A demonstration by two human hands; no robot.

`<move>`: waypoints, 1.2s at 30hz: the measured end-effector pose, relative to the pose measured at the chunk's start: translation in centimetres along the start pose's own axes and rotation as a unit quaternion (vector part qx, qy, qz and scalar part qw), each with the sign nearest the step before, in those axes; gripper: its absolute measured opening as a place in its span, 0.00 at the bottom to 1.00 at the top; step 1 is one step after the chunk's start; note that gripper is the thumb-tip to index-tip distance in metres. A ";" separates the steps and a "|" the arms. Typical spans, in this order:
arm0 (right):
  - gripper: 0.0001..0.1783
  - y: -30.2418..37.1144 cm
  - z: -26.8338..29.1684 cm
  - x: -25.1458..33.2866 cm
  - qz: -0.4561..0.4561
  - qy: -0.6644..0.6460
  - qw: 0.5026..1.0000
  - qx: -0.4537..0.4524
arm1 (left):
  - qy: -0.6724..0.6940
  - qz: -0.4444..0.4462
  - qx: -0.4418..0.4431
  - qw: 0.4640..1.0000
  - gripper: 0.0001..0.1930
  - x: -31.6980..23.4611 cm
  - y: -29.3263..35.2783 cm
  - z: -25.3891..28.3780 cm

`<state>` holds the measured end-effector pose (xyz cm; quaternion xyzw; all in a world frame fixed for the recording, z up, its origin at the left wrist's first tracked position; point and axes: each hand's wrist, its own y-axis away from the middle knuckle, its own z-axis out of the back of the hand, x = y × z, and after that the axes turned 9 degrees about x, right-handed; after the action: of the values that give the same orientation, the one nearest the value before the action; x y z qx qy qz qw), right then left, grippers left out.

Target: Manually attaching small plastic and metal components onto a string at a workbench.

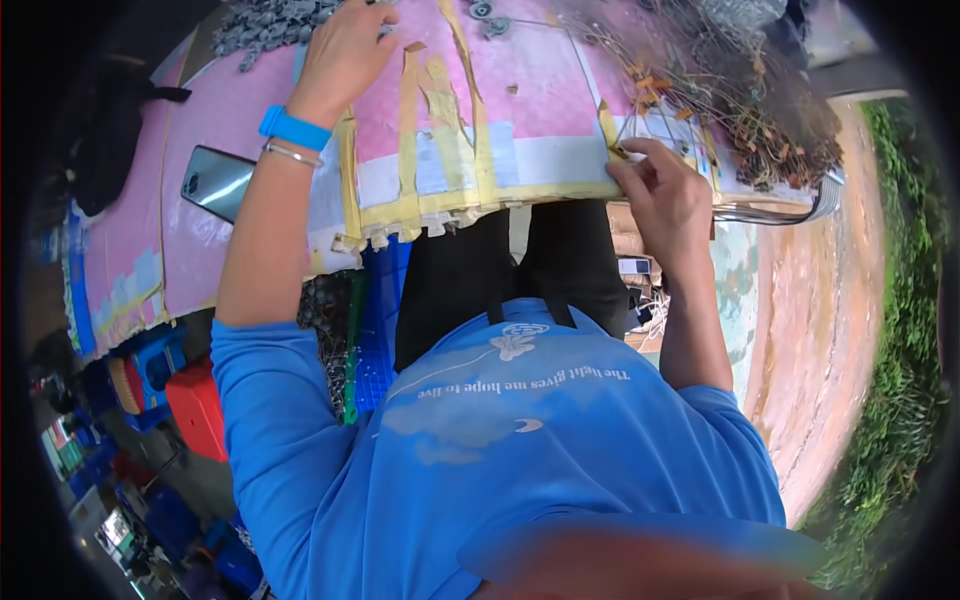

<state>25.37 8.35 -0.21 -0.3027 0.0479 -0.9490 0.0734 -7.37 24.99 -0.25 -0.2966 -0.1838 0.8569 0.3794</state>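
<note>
Blue shirt [590,440] cloth sits nearest, below all the fingers. The left hand [348,55] bends over beside grey parts [262,32]; its fingertips are out of sight, any hold unclear. The right hand's [668,195] thumb and forefinger nearly meet above the table [545,95] edge, grip unclear; wires [765,120] lie rightward beyond them.

One smartphone [217,183], glossy back up, lying on a pink table covering [205,120]. One red plastic item [198,408], low at left. One blue crate [378,320], beneath the table edge. One black bag-like object [105,140], far left, partly in shadow. Green plants [885,350], far right, bordering bare ground [815,340].
</note>
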 end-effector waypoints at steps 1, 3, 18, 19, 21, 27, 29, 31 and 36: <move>0.12 -0.2 -0.2 0.0 0.020 0.027 0.999 -0.004 | 0.220 -0.098 -0.144 0.960 0.10 -0.5 0.3 -0.3; 0.11 -0.3 -0.4 -0.5 0.023 0.034 0.999 -0.008 | 0.145 0.079 -0.033 0.986 0.10 -3.1 1.3 0.3; 0.17 1.2 -0.9 1.4 0.064 -0.110 0.988 0.085 | 0.528 0.337 -0.096 0.774 0.16 -18.7 12.7 0.5; 0.16 1.2 -0.5 1.4 -0.013 -0.274 0.957 0.094 | 0.555 0.349 -0.106 0.748 0.15 -19.5 13.0 0.7; 0.12 0.9 -0.5 0.6 -0.033 -0.567 0.823 0.007 | 0.581 0.361 -0.120 0.720 0.15 -20.5 13.4 0.3; 0.10 1.9 -4.2 4.3 -0.083 -0.663 0.714 0.209 | 0.627 0.362 0.015 0.690 0.15 -22.1 13.5 -3.3; 0.10 1.9 -4.9 5.1 -0.082 -0.643 0.716 0.258 | 0.611 0.361 -0.003 0.705 0.16 -21.5 13.2 -3.9; 0.09 1.9 -4.9 5.8 -0.023 -0.596 0.745 0.299 | 0.578 0.348 -0.017 0.738 0.16 -21.2 13.0 -4.0; 0.09 -1.7 -0.5 2.8 0.024 -0.667 0.744 -0.036 | 0.578 0.361 -0.041 0.731 0.16 -21.4 13.4 -3.3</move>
<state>22.61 9.59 1.21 -0.8597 0.0281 -0.5005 0.0981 -1.00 0.36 -2.13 -0.7936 0.1570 0.5845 0.0625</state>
